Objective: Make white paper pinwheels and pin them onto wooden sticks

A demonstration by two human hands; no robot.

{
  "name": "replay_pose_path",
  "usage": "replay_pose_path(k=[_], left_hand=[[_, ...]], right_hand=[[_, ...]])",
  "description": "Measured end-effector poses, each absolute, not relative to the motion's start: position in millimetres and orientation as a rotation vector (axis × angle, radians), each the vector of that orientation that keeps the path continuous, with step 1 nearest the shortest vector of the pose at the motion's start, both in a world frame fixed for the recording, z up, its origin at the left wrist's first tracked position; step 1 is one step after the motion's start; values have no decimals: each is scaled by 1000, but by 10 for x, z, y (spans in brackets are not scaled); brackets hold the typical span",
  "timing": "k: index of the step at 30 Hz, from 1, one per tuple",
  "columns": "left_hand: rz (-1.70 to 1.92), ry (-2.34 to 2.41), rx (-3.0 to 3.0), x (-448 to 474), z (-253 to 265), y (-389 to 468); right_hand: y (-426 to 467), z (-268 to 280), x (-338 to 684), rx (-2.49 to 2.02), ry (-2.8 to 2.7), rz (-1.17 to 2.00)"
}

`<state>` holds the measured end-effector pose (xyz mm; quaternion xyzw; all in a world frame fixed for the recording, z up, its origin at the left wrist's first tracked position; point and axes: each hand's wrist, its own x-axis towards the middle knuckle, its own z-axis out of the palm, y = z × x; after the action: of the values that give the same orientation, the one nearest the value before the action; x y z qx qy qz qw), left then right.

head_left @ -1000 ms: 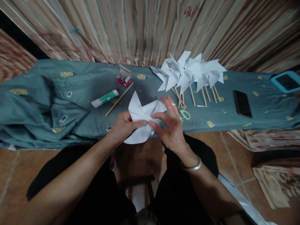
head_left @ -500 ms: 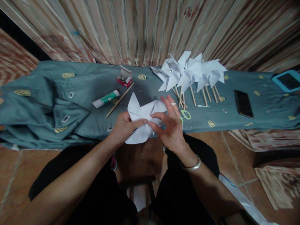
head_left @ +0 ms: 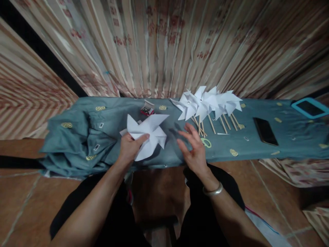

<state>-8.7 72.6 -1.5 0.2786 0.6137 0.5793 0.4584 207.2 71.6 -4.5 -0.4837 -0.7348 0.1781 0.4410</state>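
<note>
My left hand (head_left: 132, 145) pinches a white paper pinwheel (head_left: 151, 130) near its centre, thumb on top, above the cloth. No stick shows on this pinwheel. To the right of it, my right hand (head_left: 194, 147) is off the paper with its fingers spread and nothing in them. Beyond the held pinwheel sits a small red box (head_left: 147, 110) of metal pins, its flap up. Green-handled scissors (head_left: 206, 143) lie beside my right hand, partly hidden by it. The glue stick and loose wooden stick seen earlier are mostly hidden behind the pinwheel.
Several white pinwheels (head_left: 202, 103) on wooden sticks (head_left: 224, 124) lie overlapping at the back. A black phone (head_left: 265, 131) and a blue-framed tablet (head_left: 310, 107) lie to the right. Green cloth (head_left: 180, 156) covers the table, bunched at the left. A curtain (head_left: 159, 51) hangs behind.
My right hand has let go of the pinwheel and opened away from it. My left hand has shifted the pinwheel left, over the glue stick. The view has tilted upward.
</note>
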Motion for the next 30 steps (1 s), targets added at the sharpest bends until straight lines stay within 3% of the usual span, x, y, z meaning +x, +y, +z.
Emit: replay_pose_path(k=[6,13,23,30], left_hand=[[1806,1533,533,-663,217,748],[1984,1403,338,-933,362,709],[1893,1201,275,-790,247,725],[1925,1200,286,-895,300,715]], right_hand=[[816,-198,1912,-1298,-1762,660],[951,-464,1609,-1342,-1516,1048],[1198,-124,1178,-1205,-1289,1389],[1330,-157,1113,-1298,-1482,1123]])
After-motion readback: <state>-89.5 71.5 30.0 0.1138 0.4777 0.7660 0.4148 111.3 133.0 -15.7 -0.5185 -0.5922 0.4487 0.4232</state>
